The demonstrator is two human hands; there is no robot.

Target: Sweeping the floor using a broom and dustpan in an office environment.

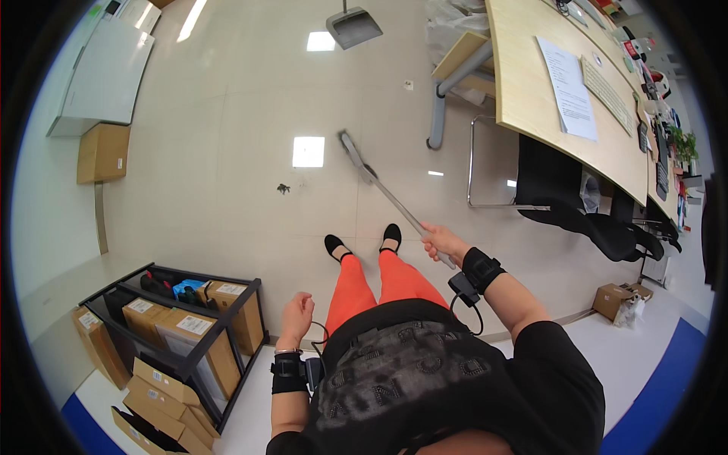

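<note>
My right hand point(443, 242) grips the grey handle of a broom point(398, 202) near its upper end. The broom slants away to the upper left, and its bristled head point(348, 147) is over the tiled floor, slightly blurred. Left of the broom head lies a small dark clump of debris point(283, 188). Farther off, a grey dustpan point(354, 28) with an upright handle stands on the floor. My left hand point(297, 318) hangs beside my left thigh with its fingers curled together, and I see nothing in it. Black bands with small devices and cables circle both wrists.
A black rack point(196, 355) holding cardboard boxes stands at lower left. A wooden desk point(520, 85) with papers and a keyboard is on the right, with black chairs point(546, 170) under its edge. A cardboard box point(103, 153) sits by a white cabinet point(102, 71). A scrap point(408, 85) lies on the floor.
</note>
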